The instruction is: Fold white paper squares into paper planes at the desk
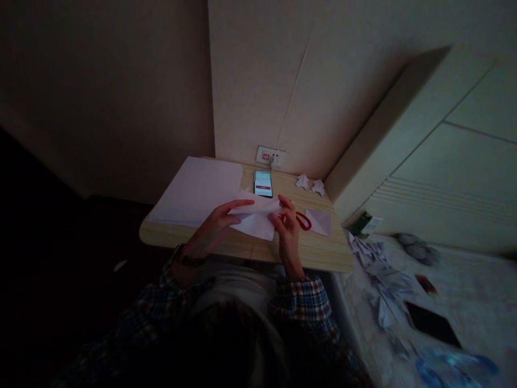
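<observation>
A white sheet of paper (258,223), partly folded, is held between my two hands just above the small wooden table (242,248). My left hand (216,226) grips its left side, the fingers lying along the fold and the thumb below. At the right end, my right hand (287,223) pinches the paper between thumb and fingers. Scissors with red handles (304,221) lie just beyond my right hand, their blades hidden. Beside them rests a square of paper (321,222) with a diagonal crease.
A stack of white paper (197,188) covers the table's left part. A lit phone (263,184) lies at the back below a wall socket (271,156). Two folded paper pieces (310,184) sit back right. On the bed (476,280) are several folded papers (379,275) and a dark tablet-like slab (432,323).
</observation>
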A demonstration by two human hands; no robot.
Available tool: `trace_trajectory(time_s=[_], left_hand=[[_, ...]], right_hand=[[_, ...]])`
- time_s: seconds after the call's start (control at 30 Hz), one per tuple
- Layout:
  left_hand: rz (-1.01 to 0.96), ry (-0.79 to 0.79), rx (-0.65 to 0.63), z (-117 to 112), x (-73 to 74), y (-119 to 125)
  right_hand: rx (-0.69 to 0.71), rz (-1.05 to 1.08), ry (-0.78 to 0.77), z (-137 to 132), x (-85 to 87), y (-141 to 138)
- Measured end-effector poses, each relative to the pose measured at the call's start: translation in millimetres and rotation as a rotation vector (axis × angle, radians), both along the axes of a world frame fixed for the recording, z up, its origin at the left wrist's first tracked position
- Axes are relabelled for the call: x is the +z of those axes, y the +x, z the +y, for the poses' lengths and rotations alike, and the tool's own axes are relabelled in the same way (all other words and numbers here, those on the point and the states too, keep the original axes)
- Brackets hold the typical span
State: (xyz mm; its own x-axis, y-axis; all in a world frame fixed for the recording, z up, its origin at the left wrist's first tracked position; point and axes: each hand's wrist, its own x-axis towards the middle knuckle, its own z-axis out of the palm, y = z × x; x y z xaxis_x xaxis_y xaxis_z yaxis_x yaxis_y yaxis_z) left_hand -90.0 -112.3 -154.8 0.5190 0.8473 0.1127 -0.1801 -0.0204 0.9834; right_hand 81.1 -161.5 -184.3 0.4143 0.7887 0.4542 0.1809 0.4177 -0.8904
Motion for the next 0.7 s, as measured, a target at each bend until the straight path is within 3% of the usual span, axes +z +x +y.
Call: trace_trajectory(time_s=[0.17, 0.3, 0.47, 0.6, 0.7], left_hand=[[0.067, -0.018, 0.047, 2.1, -2.6, -0.5], [0.176, 0.151, 0.138, 10.1, -12.9, 2.5], [0.235, 0.294, 0.366, 17.8, -29.4, 8.7], [0.364, 0.559, 0.554, 17.8, -31.8, 11.4], [0.397, 0.661, 0.606, 18.2, -31.2, 12.1]], right_hand=[[-0.012, 0.022, 0.018, 0.1, -0.7, -0.7], [-0.013, -0.032, 0.017, 0.2, -2.7, 0.6], [-0.045, -0.049, 0.012, 3.8, -9.7, 2.4], [-0.122, -0.019, -0.039, 6.2, -14.9, -0.3], [-0.156, 0.040, -0.113, 7.1, -17.1, -3.9]])
